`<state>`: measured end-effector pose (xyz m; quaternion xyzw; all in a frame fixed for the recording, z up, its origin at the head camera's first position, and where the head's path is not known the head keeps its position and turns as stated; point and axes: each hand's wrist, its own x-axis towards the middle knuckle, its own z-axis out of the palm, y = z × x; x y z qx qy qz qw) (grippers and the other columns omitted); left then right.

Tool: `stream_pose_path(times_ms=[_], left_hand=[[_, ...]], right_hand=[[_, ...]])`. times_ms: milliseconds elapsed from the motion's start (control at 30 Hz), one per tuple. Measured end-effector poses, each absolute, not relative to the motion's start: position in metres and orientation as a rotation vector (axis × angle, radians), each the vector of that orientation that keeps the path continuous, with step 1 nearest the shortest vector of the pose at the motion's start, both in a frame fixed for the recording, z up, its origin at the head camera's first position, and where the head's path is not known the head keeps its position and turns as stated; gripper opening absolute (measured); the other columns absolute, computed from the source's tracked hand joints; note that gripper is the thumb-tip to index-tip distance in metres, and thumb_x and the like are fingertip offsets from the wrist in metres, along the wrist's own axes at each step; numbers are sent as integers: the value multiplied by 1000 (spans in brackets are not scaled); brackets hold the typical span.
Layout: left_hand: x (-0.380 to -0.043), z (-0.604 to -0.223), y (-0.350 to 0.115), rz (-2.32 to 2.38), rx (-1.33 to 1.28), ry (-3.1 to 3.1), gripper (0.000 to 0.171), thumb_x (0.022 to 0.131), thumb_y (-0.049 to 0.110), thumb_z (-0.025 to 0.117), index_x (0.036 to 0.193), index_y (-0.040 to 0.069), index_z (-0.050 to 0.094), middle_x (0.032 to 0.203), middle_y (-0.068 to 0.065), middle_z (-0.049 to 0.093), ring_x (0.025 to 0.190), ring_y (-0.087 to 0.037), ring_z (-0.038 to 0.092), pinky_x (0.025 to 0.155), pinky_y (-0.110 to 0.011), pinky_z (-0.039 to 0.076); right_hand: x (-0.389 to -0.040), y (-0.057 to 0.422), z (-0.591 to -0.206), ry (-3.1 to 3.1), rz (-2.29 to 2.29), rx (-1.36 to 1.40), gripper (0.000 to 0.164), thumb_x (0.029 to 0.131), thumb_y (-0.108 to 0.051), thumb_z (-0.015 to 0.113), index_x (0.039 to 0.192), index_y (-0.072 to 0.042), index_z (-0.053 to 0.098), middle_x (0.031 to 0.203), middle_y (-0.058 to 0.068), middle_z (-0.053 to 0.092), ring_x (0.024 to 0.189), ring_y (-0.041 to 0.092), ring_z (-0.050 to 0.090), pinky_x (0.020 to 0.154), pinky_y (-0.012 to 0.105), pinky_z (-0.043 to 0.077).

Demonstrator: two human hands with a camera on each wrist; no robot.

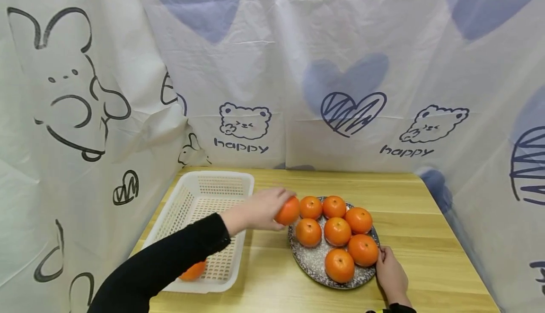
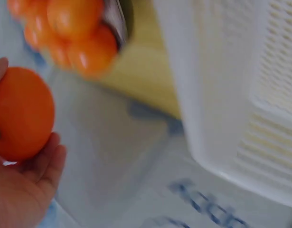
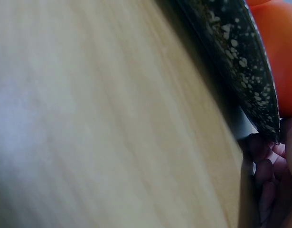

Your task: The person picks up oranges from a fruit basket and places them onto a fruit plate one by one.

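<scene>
My left hand (image 1: 261,207) grips an orange (image 1: 287,211) between the white basket and the speckled plate (image 1: 308,261). The left wrist view shows the same orange (image 2: 24,114), smooth with a small green stem mark, with thumb and fingers around it. Several more oranges (image 1: 338,231) sit on the plate, mostly toward its far and right sides. At the plate's right edge, my right hand (image 1: 391,275) pinches the rim. From the right wrist, the plate's dark speckled underside (image 3: 236,61) shows, with fingertips (image 3: 262,142) beneath the rim.
A white perforated basket (image 1: 249,187) stands left of the plate, with an orange (image 1: 193,271) in its near end, partly hidden by the left sleeve (image 1: 170,256). Both stand on a wood-grain table (image 1: 417,209). Printed cloth (image 1: 294,128) hangs behind and at both sides.
</scene>
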<state>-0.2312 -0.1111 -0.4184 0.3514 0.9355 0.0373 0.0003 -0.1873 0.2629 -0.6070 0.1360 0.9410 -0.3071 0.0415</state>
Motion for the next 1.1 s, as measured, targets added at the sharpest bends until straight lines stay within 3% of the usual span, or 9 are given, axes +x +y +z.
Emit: stream_pose_path(times_ms=[167,333,633,900,1100], left_hand=[[-216,-441,-72,-99,1489,2823,89,71,53,77,143,16,39,125,-3,53,108,-15,57,94,-31,49],[-207,-462,-51,-372,1673,2682,84,76,56,71,144,19,38,126,-1,50,111,-13,54,97,-30,47],[-200,-486,-30,-649,1740,2532,82,79,65,64,143,22,37,125,3,51,111,-11,52,94,-26,45],[-199,-492,-24,-763,1644,2513,85,78,67,64,145,24,33,129,3,50,113,-11,51,96,-25,43],[-199,-493,-20,-826,1641,2518,76,80,67,62,139,26,37,126,5,52,113,-10,50,96,-25,41]], right_hand=[[-187,265,-609,2894,-941,412,41,103,-31,32,122,0,51,116,25,62,107,46,60,68,44,48],[-187,266,-608,2903,-946,417,39,103,-30,33,120,0,51,114,25,63,104,46,60,64,41,47],[-186,264,-609,2900,-948,411,41,103,-31,31,122,0,51,118,25,62,106,46,60,69,45,48],[-189,265,-614,2898,-951,391,40,102,-30,34,122,0,51,115,24,63,103,45,62,65,42,47],[-189,267,-615,2910,-955,387,40,102,-30,34,121,0,52,109,23,65,98,42,63,63,39,47]])
